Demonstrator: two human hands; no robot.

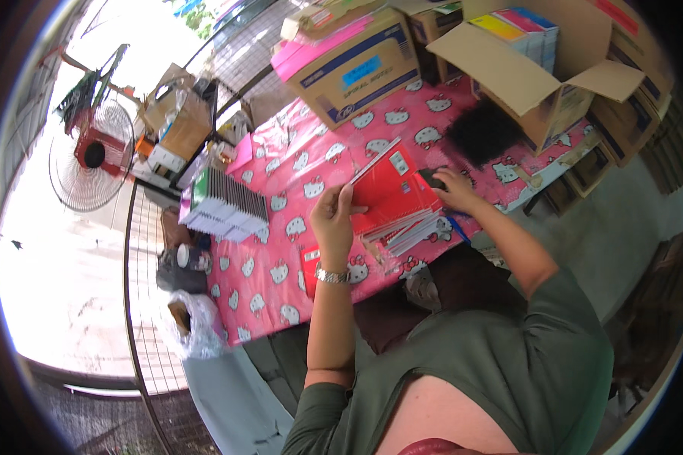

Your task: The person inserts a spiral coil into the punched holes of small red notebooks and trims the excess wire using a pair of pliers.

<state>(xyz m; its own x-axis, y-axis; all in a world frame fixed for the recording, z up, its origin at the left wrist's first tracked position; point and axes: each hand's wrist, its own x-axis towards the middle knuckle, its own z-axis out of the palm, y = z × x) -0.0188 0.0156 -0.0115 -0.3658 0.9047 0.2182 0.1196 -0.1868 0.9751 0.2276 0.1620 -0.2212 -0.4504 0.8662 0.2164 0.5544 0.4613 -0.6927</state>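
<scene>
Left hand pinching the left edge of a red notebook, right hand curled on a small dark object beside it, notebook above a pile, pink-covered worktop beneath.

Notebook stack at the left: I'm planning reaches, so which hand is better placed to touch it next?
Probably the left hand: it is nearer the stack, with tablecloth between, though it holds a red book at its edge. The right hand is across the red book, at a dark object.
</scene>
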